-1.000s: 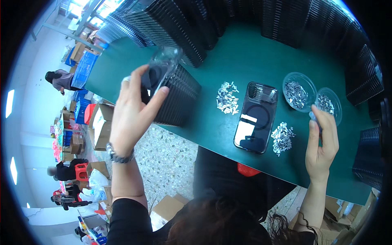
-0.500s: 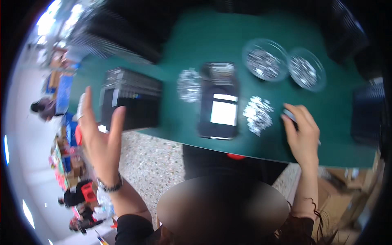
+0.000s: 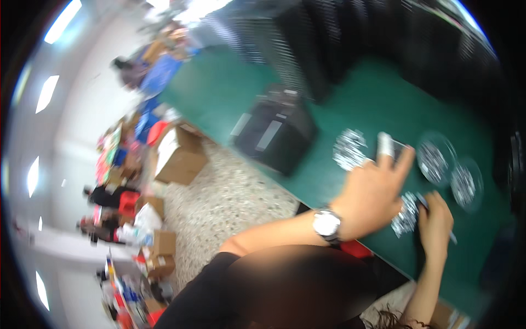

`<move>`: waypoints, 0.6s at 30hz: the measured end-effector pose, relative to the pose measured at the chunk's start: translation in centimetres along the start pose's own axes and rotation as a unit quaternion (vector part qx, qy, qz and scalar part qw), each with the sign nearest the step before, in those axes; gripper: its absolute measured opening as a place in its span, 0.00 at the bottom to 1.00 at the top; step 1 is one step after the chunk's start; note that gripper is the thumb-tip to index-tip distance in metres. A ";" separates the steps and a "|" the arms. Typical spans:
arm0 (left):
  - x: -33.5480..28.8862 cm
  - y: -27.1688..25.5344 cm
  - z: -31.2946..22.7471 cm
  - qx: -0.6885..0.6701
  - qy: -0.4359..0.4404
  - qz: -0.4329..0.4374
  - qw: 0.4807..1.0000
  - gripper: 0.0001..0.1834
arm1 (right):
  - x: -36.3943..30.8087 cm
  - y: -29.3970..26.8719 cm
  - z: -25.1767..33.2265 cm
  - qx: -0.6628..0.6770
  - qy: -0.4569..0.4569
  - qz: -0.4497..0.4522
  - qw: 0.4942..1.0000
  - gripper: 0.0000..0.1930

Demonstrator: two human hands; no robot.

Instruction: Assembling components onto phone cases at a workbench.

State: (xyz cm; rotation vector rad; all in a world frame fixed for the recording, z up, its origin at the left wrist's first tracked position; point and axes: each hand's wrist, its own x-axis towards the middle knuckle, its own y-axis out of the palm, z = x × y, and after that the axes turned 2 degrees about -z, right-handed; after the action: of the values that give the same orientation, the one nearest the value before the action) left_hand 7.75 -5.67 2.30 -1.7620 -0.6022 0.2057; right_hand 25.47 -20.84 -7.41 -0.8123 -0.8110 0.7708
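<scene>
My left hand (image 3: 372, 189), with a watch on its wrist and a white covering on one fingertip, reaches across the green table. Its fingers are stretched out over a dark tray (image 3: 401, 146), which is mostly hidden beneath them; whether they touch it I cannot tell. Close by lie two loose piles of small shiny silver pieces, one pile (image 3: 349, 148) left of the fingers and another pile (image 3: 405, 215) between my two hands. My right hand (image 3: 436, 222) is closed around a slim grey pen-like tool (image 3: 453, 238), just right of that second pile.
Two clear round dishes, the left dish (image 3: 451, 147) and the right dish (image 3: 478, 181), hold more silver pieces. A dark stack of trays (image 3: 274, 131) stands left on the green table (image 3: 219, 98). Tall black stacks (image 3: 372, 33) line the back. A cardboard box (image 3: 181, 156) sits beyond the table's left edge.
My left hand has swung from beside the dark stack at the left over to the tray. My right hand still holds the tool near the pile. The whole view has turned leftward.
</scene>
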 end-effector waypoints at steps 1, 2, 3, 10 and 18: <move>0.2 0.0 0.2 -0.012 0.015 -0.020 1.000 0.52 | -0.7 0.7 -1.2 -0.031 -0.023 -0.034 0.999 0.09; 0.4 -0.8 0.4 -0.057 0.004 -0.011 0.998 0.53 | -1.0 1.1 -1.6 -0.063 -0.038 -0.062 0.995 0.09; 0.3 -2.4 0.9 -0.125 -0.019 -0.024 0.992 0.52 | -0.8 1.2 -1.1 -0.052 -0.056 -0.066 0.995 0.09; -2.4 -6.3 7.9 -0.752 -0.149 -0.014 0.642 0.40 | 1.3 0.3 1.3 -0.065 -0.075 0.074 0.992 0.08; -4.0 -6.2 7.7 -0.436 -0.207 -0.010 0.876 0.14 | 1.7 -4.3 1.5 0.149 0.017 0.017 0.989 0.04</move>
State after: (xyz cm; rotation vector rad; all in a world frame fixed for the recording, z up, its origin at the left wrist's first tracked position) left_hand -0.77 -0.11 5.27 -2.6105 -1.1446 0.3344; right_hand 26.15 -21.02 -2.64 -0.5715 -0.6343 0.8822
